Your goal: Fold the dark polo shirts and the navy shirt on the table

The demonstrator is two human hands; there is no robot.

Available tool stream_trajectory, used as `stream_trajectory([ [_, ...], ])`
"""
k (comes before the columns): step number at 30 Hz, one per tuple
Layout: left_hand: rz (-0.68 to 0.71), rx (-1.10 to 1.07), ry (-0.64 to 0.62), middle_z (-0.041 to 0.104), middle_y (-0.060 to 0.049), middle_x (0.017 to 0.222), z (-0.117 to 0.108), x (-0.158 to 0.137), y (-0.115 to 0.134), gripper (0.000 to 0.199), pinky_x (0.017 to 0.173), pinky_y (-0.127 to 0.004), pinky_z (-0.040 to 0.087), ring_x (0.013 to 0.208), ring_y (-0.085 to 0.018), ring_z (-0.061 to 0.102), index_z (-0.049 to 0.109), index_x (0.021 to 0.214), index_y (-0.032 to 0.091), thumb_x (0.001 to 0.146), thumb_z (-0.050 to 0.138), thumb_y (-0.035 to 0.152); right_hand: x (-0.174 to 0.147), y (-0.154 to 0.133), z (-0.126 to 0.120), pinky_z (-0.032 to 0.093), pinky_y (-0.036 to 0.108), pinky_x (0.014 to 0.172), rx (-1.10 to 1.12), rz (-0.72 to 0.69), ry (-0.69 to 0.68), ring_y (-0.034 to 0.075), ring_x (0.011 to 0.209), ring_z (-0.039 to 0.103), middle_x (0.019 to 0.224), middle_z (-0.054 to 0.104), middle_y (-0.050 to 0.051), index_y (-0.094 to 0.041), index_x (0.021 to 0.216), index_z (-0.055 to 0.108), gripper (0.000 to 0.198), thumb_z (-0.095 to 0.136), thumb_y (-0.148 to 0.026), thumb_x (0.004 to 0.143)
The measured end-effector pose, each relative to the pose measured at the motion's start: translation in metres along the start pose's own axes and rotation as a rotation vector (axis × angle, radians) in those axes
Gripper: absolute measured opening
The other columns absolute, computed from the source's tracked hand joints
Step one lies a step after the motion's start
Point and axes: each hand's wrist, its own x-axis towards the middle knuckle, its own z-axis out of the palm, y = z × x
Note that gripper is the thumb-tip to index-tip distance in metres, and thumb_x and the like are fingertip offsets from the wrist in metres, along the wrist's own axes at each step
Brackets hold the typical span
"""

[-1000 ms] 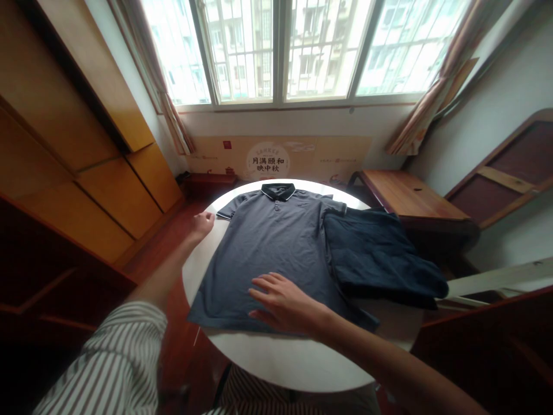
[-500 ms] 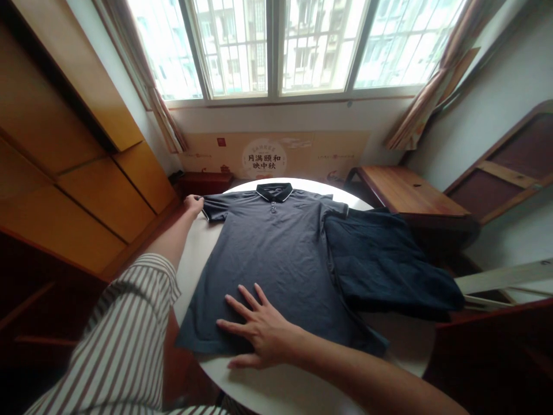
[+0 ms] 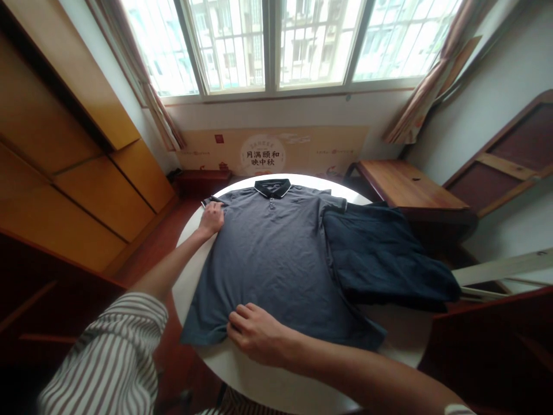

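A grey-blue polo shirt (image 3: 272,259) with a black, white-edged collar lies spread out, its collar toward the window. My left hand (image 3: 212,218) is closed at its left side, just below the left sleeve, with the fingers curled on the cloth. At the bottom hem, my right hand (image 3: 254,334) is closed with bent fingers gathering the fabric; its fingertips are hidden. Beside the shirt, on the right, rests a folded dark navy garment (image 3: 384,253), partly under the shirt's right edge.
The shirt lies on a round white table (image 3: 280,383). A wooden side table (image 3: 415,184) stands behind on the right. Yellow-brown cabinets (image 3: 103,196) line the left side. A printed banner (image 3: 319,153) runs along the wall below the window.
My left hand has moved from the sleeve's end inward to the shirt's side below the sleeve. My right hand, spread flat before, has closed on cloth at the hem.
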Motion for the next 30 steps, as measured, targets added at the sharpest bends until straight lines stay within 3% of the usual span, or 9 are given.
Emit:
stream_trajectory([
  [3,0.165,-0.012,-0.235,0.050,-0.014,0.144,0.001,-0.006,0.008,0.047,0.116,-0.045,0.029,0.135,-0.029,0.042,0.052,0.140,0.016,0.097,0.037,0.030,0.001,-0.005,0.003,0.039,0.032,0.065,-0.024,-0.072,0.023,0.020,0.081,0.048,0.089,0.057,0.007,-0.013,0.087,0.063,0.016,0.052,-0.019,0.097],
  [5,0.120,0.032,-0.358,0.037,-0.009,0.156,0.002,-0.009,0.011,0.053,0.117,-0.055,0.021,0.144,-0.033,0.029,0.044,0.148,0.025,0.099,0.037,0.043,0.001,-0.008,0.004,0.038,0.032,0.063,-0.010,-0.099,0.032,0.019,0.079,0.048,0.088,0.056,0.006,-0.013,0.085,0.063,0.017,0.053,-0.020,0.097],
  [8,0.018,0.077,-0.442,0.022,-0.008,0.163,0.000,-0.012,0.008,0.062,0.114,-0.063,0.017,0.148,-0.039,0.019,0.032,0.154,0.031,0.097,0.035,0.057,0.003,-0.012,0.007,0.039,0.031,0.063,0.006,-0.119,0.021,0.018,0.079,0.048,0.088,0.057,0.006,-0.013,0.085,0.063,0.017,0.054,-0.020,0.097],
  [14,-0.065,0.077,-0.447,0.020,-0.013,0.163,-0.017,-0.018,-0.004,0.061,0.111,-0.066,0.020,0.149,-0.036,0.018,0.031,0.154,0.031,0.098,0.033,0.055,0.008,-0.015,0.001,0.042,0.031,0.067,0.017,-0.098,-0.023,0.019,0.083,0.051,0.090,0.060,0.006,-0.014,0.089,0.063,0.014,0.054,-0.019,0.097],
  [18,-0.057,0.102,-0.316,0.033,-0.016,0.157,-0.027,-0.034,0.007,0.057,0.113,-0.060,0.026,0.146,-0.036,0.026,0.042,0.149,0.020,0.097,0.040,0.045,-0.010,-0.013,-0.033,0.046,0.030,0.069,0.069,0.043,-0.056,0.019,0.083,0.054,0.093,0.061,0.007,-0.013,0.098,0.062,0.022,0.057,-0.035,0.096],
  [21,0.016,0.026,-0.147,0.055,-0.019,0.137,-0.042,-0.071,0.018,0.046,0.107,-0.046,0.040,0.127,-0.030,0.051,0.056,0.133,0.012,0.096,0.044,0.037,-0.050,-0.008,-0.067,0.048,0.032,0.072,0.050,0.203,-0.069,0.020,0.086,0.056,0.093,0.062,0.008,-0.015,0.096,0.062,0.021,0.058,-0.036,0.095],
  [24,0.090,-0.155,-0.094,0.067,-0.013,0.100,-0.072,-0.133,0.027,0.032,0.089,-0.037,0.052,0.091,-0.023,0.065,0.065,0.106,0.014,0.097,0.044,0.037,-0.111,-0.002,-0.090,0.050,0.038,0.078,-0.038,0.419,-0.039,0.024,0.091,0.057,0.094,0.062,0.010,-0.016,0.089,0.064,0.014,0.055,-0.026,0.094],
  [27,0.374,-0.301,-0.207,0.066,-0.008,0.093,-0.105,-0.204,0.034,0.026,0.083,-0.032,0.055,0.088,-0.019,0.064,0.065,0.094,0.019,0.099,0.047,0.036,-0.179,0.002,-0.091,0.051,0.046,0.088,-0.102,0.474,0.010,0.029,0.106,0.056,0.109,0.064,0.014,-0.017,0.101,0.067,0.017,0.059,-0.025,0.088],
  [30,0.643,-0.312,-0.351,0.066,-0.010,0.112,-0.124,-0.258,0.039,0.031,0.088,-0.032,0.057,0.103,-0.021,0.063,0.065,0.115,0.022,0.089,0.066,0.039,-0.232,0.009,-0.075,0.053,0.048,0.092,-0.200,0.404,0.064,0.031,0.118,0.053,0.123,0.062,0.015,-0.017,0.121,0.064,0.040,0.054,-0.014,0.082],
])
